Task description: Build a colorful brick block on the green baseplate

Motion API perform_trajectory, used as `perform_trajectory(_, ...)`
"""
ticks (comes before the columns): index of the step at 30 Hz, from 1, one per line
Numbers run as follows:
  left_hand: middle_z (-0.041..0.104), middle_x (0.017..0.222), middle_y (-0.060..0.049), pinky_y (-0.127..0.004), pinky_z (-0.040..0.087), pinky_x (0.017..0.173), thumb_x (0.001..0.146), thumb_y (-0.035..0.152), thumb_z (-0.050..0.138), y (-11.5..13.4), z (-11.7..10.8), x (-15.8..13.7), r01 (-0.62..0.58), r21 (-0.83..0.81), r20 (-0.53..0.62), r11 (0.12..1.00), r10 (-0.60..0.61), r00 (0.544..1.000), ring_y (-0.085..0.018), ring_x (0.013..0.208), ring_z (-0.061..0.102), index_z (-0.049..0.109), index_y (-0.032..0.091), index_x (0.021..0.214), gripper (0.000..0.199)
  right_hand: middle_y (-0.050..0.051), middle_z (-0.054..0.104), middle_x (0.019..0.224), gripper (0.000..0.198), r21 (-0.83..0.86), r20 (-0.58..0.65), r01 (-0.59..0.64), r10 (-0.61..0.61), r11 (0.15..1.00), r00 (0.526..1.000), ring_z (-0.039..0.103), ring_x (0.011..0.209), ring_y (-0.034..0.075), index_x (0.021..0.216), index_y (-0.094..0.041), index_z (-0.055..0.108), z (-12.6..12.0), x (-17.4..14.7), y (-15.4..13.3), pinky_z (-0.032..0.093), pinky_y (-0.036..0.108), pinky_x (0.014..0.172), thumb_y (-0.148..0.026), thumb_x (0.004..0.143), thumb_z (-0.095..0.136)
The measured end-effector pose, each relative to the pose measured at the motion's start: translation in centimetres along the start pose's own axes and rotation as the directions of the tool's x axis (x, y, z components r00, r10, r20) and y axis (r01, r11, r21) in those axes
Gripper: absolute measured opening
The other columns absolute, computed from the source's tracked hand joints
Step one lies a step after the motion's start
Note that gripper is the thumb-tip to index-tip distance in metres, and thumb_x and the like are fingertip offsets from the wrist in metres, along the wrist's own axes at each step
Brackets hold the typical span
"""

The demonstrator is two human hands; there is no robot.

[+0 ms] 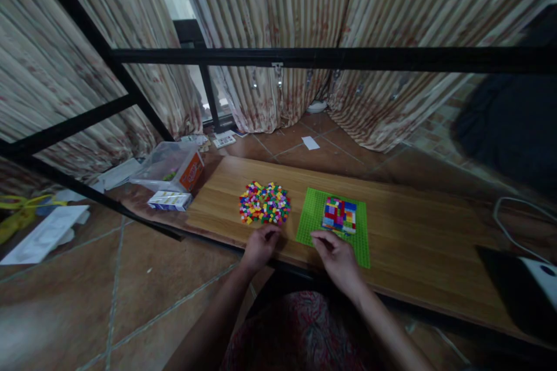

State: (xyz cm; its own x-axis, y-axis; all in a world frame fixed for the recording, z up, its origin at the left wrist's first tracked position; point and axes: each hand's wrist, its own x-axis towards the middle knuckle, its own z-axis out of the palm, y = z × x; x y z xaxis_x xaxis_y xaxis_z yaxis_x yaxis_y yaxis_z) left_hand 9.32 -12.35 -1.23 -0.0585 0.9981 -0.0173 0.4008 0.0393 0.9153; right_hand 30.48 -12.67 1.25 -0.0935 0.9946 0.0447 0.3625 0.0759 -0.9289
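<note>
A heap of small toy bricks (264,203) in many colours lies on the wooden board. To its right is a green baseplate (308,208) with a block of multicoloured bricks (338,215) built on it. My left hand (261,246) is at the near edge of the heap, its fingers curled together; whatever may be between them is too small to make out. Over the near left part of the baseplate, just short of the built block, my right hand (335,252) has thumb and forefinger pinched. Whether a brick sits in that pinch cannot be seen.
The wooden board (418,237) is long and low. Off its left end stand a clear plastic bin (167,165) and a small box (169,200). At the right end lies a dark and white flat object (522,284) with a cable. A black metal bar (304,58) crosses beyond.
</note>
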Motion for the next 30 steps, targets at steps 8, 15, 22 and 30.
perform_trajectory(8,0.07,0.086,-0.003,-0.024,0.047,0.075,0.084,0.021,0.054,-0.2,-0.6,-0.4,-0.051,-0.038,0.065,0.998,0.053,0.996,-0.015,0.08,0.064,0.069,0.018,0.087,0.016,0.007,0.072,0.097,0.024,-0.289,0.082,0.158,-0.14,0.944,0.987,0.066,0.087,0.02,0.096,-0.02,0.07,3.5,6.9,-0.3,0.049,0.033,0.081,-0.027,0.087,0.048)
perform_trajectory(15,0.069,0.087,-0.003,-0.023,0.047,0.079,0.084,0.015,0.051,-0.4,-0.6,-0.6,-0.076,-0.041,0.075,0.996,0.079,0.994,-0.015,0.084,0.064,0.068,0.019,0.089,0.018,0.007,0.071,0.1,0.022,-0.572,0.119,0.154,-0.104,0.805,0.987,0.064,0.091,0.019,0.097,-0.02,0.071,6.6,13.1,-0.8,0.045,0.029,0.083,-0.022,0.088,0.05)
perform_trajectory(22,0.068,0.09,-0.003,-0.022,0.047,0.081,0.085,0.013,0.051,-0.5,-0.8,-0.7,-0.102,-0.072,0.098,0.992,0.109,0.989,-0.014,0.087,0.063,0.065,0.02,0.088,0.016,0.009,0.071,0.095,0.024,-0.716,0.125,0.07,0.029,0.694,0.992,0.064,0.088,0.021,0.094,-0.02,0.072,8.0,14.0,-0.6,0.042,0.029,0.074,-0.034,0.09,0.052)
perform_trajectory(30,0.068,0.09,-0.003,-0.023,0.048,0.08,0.085,0.015,0.051,-0.5,-0.8,-0.7,-0.082,-0.085,0.104,0.993,0.091,0.99,-0.014,0.086,0.063,0.065,0.019,0.088,0.016,0.005,0.071,0.092,0.02,-0.684,0.134,0.072,0.027,0.726,0.991,0.064,0.085,0.018,0.09,-0.022,0.071,7.5,13.8,-0.5,0.042,0.027,0.074,-0.032,0.088,0.054)
